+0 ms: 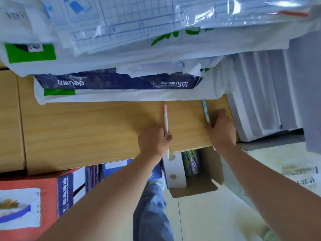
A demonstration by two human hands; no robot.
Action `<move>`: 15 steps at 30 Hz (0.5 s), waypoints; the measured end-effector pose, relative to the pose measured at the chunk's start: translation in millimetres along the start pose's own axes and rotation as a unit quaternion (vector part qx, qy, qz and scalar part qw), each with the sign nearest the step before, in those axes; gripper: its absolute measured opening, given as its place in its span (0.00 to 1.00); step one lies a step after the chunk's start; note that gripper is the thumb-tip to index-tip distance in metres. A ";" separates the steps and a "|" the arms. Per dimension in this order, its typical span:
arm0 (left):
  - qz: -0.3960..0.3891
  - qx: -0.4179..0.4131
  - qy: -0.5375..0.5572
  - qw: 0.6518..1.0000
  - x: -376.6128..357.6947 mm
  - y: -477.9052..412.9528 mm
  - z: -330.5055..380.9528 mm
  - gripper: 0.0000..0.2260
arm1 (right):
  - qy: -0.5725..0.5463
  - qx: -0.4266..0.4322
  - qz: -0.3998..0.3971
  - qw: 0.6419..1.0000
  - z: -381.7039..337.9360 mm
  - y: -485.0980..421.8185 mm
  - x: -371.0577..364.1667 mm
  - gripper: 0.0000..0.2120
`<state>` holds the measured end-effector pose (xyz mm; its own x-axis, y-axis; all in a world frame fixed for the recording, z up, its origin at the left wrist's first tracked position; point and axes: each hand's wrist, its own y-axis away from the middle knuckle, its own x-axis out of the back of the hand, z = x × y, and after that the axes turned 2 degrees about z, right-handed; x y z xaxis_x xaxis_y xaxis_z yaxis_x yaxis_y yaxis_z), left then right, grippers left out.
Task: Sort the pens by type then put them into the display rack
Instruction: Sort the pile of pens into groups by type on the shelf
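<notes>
A pink-capped white pen (165,117) lies across the wooden shelf top (95,129), its cap pointing away from me. My left hand (153,140) is closed around its lower part, and its white end sticks out below my hand past the shelf edge. A blue-capped pen (205,111) lies further right, pinched by my right hand (221,128) near the shelf's right end. No display rack is in view.
Stacked paper reams in white and dark blue wrappers (118,82) fill the back of the shelf. White paper stacks (264,94) stand at the right. Below the shelf edge are an open cardboard box (192,173) and a red carton (29,204).
</notes>
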<state>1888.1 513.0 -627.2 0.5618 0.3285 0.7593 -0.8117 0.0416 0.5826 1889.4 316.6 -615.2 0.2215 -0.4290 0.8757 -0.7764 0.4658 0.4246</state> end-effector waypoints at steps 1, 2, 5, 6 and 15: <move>0.007 0.004 -0.002 1.000 -0.3 -0.5 2.5 0.15 | -0.003 -0.001 0.011 1.000 1.8 -0.8 0.2 0.13; 0.014 0.006 -0.005 1.000 0.1 -0.1 5.1 0.16 | -0.004 -0.005 0.018 1.000 3.8 -1.3 1.1 0.12; 0.037 0.011 -0.013 0.999 0.2 3.5 10.5 0.16 | 0.020 -0.022 0.005 1.000 9.1 -2.5 4.3 0.09; 0.047 0.014 -0.014 0.999 0.5 4.3 11.5 0.16 | 0.025 -0.026 -0.002 0.999 10.4 -3.0 5.0 0.08; 0.068 -0.018 0.032 0.997 -9.9 -4.6 31.2 0.15 | -0.023 -0.089 0.030 0.995 14.1 -16.0 8.1 0.08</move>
<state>1891.3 480.1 -628.3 0.4351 0.3930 0.8101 -0.8858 0.0257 0.4633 1895.3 294.8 -618.2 0.1474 -0.4283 0.8915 -0.6697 0.6201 0.4086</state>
